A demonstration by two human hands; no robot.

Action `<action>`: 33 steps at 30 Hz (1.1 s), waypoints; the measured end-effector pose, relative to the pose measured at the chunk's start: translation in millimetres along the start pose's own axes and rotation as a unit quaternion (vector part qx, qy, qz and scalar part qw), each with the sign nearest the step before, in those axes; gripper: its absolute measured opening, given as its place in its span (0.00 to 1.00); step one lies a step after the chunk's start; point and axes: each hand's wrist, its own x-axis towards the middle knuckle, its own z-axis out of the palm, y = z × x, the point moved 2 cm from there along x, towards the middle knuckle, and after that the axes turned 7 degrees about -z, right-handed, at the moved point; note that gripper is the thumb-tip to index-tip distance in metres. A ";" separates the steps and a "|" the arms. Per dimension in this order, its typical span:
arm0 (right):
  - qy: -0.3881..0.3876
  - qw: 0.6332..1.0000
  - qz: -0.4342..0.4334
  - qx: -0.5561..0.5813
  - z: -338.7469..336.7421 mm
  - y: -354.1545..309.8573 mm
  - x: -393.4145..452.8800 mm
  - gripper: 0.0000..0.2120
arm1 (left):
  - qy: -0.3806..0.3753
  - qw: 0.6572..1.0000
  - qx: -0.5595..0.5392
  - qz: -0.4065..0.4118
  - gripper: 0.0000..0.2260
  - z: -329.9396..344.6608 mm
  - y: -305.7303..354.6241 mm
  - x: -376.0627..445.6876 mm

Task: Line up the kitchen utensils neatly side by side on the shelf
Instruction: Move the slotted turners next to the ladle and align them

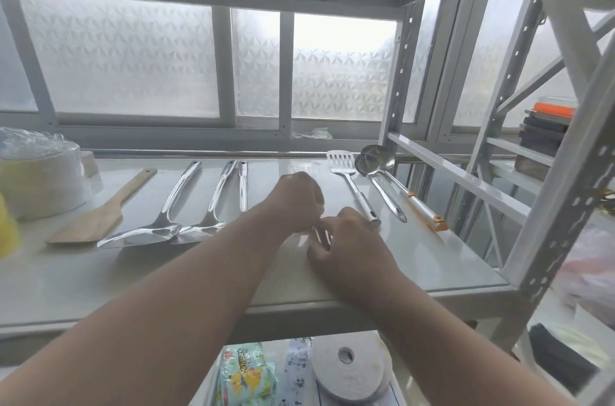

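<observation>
1. While both hands meet at the middle of the shelf point(432, 259), the left hand point(296, 202) is curled and its fingertips pinch a thin metal utensil point(320, 234), mostly hidden.
2. The right hand point(346, 242) lies just beside it, fingers bent over the same utensil; I cannot tell if it grips.
3. To the left lie a wooden spatula point(100, 212), two steel turners point(166, 209) and a steel handle point(243, 184), side by side.
4. To the right lie a slotted turner point(349, 179) and two ladles point(379, 179), close together.
</observation>
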 end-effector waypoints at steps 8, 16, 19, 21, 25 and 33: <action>-0.041 0.992 -0.076 0.096 -8.6 6.9 -4.3 0.12 | -0.093 0.990 0.102 0.041 0.11 -16.1 -20.2 2.9; -0.091 0.985 -0.137 0.054 -9.3 8.0 8.5 0.09 | -0.134 0.974 0.182 0.036 0.17 -16.7 -21.2 20.2; -0.104 0.984 -0.136 0.039 -8.1 10.0 18.3 0.04 | -0.134 0.970 0.200 0.036 0.16 -16.3 -16.2 29.0; -0.113 0.986 -0.117 0.033 -6.7 14.2 26.0 0.05 | -0.133 0.967 0.213 0.035 0.17 -15.9 -12.5 33.6; -0.119 0.987 -0.106 0.015 -2.1 22.5 38.4 0.11 | -0.129 0.971 0.203 0.016 0.18 -11.7 -10.4 41.5; -0.025 0.993 -0.102 0.050 9.6 38.5 41.5 0.13 | -0.161 0.961 0.224 0.034 0.22 0.4 -10.8 32.5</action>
